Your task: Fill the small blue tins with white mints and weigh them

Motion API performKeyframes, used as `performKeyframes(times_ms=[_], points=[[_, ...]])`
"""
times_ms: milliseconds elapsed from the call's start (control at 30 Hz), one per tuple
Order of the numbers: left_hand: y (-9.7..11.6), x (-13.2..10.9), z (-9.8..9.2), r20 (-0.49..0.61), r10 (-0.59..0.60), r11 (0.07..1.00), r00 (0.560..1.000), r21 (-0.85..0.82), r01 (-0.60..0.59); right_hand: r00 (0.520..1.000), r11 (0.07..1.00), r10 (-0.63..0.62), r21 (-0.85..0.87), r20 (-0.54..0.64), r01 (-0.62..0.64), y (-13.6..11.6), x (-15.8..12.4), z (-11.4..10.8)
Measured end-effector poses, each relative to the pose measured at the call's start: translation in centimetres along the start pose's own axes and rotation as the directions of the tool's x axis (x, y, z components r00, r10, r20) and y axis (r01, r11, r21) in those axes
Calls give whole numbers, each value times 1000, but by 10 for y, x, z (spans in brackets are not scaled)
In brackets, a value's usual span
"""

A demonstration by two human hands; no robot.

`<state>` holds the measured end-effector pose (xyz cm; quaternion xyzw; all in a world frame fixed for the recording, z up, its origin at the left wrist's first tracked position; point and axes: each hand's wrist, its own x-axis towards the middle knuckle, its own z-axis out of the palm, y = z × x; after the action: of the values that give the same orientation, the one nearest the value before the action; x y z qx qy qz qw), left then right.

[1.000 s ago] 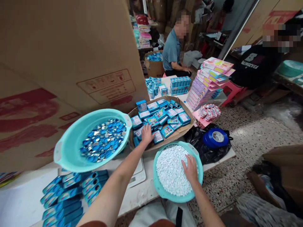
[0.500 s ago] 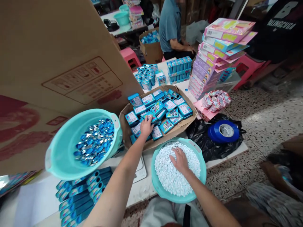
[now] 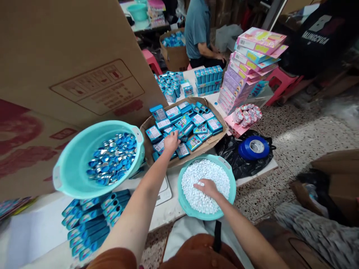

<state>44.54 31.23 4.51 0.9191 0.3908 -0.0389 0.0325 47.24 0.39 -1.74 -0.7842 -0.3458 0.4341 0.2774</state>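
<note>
My left hand (image 3: 171, 141) reaches into a shallow cardboard tray (image 3: 183, 163) heaped with small blue printed boxes (image 3: 194, 142). Its fingers are closed over one small blue box near the middle of the heap; the hand hides part of it. To the right, my right hand (image 3: 208, 188) is down in a turquoise basin (image 3: 232, 186) filled with small white pellets (image 3: 193, 175). The fingers there are drawn together, curled into the pellets, and the fingertips are partly buried.
A larger turquoise basin (image 3: 73, 149) holds blue and silver caps (image 3: 114, 158). Long blue boxes (image 3: 89, 231) lie stacked in front. A tall cardboard carton (image 3: 98, 45) blocks the left. Piled pink boxes (image 3: 238, 78), blue tape rolls (image 3: 254, 147) and a seated person (image 3: 198, 33) are beyond.
My right hand's fingers have gone from spread over the pellets to curled together in them. My left hand stays at the boxes, its fingers closing over one. The view has shifted slightly.
</note>
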Motion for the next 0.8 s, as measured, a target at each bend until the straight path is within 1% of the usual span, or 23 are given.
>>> performKeyframes(times_ms=[67,100,133,167,200,267,300,333,367,433,467,533,600,667,733,800], points=[[-1,-15,-9,-108,-15,999,994,-49,10,994,986,88,133,71,-96,-3,3,-4],[0,-25,-14,-173,-29,996,984,-88,13,989,964,104,234,105,-126,-5,4,-6],[2,-39,-20,-238,-46,990,970,-140,12,985,921,118,356,129,-157,-7,5,-9],[5,-54,-24,-299,-68,978,952,-206,5,979,850,139,490,147,-194,-10,5,-12],[9,-73,-29,-351,-97,959,932,-282,-7,969,749,174,616,174,-245,-13,4,-15],[19,-115,-36,-405,-162,896,900,-442,-37,933,505,244,787,264,-355,-19,1,-21],[25,-137,-38,-404,-196,857,894,-514,-44,912,390,261,829,317,-400,-22,-1,-25],[32,-159,-39,-380,-229,814,896,-579,-38,895,294,262,854,360,-429,-25,-3,-29],[38,-180,-39,-343,-260,770,903,-637,-21,887,217,257,871,384,-441,-27,-6,-32],[50,-216,-34,-264,-311,688,913,-725,25,887,102,253,901,386,-421,-30,-11,-38],[55,-230,-31,-228,-325,653,918,-756,43,891,52,249,913,380,-404,-31,-14,-41],[64,-250,-24,-171,-327,597,930,-799,63,906,-40,227,932,358,-359,-33,-20,-45],[68,-261,-19,-132,-291,569,948,-820,61,925,-109,184,942,331,-316,-35,-26,-48],[71,-265,-15,-108,-225,571,968,-820,41,944,-139,156,953,291,-270,-40,-33,-51],[71,-266,-13,-88,-135,591,987,-806,9,960,-128,151,968,235,-217,-47,-39,-56],[73,-267,-12,-69,-57,615,996,-788,-20,972,-109,163,982,170,-153,-58,-44,-62]])
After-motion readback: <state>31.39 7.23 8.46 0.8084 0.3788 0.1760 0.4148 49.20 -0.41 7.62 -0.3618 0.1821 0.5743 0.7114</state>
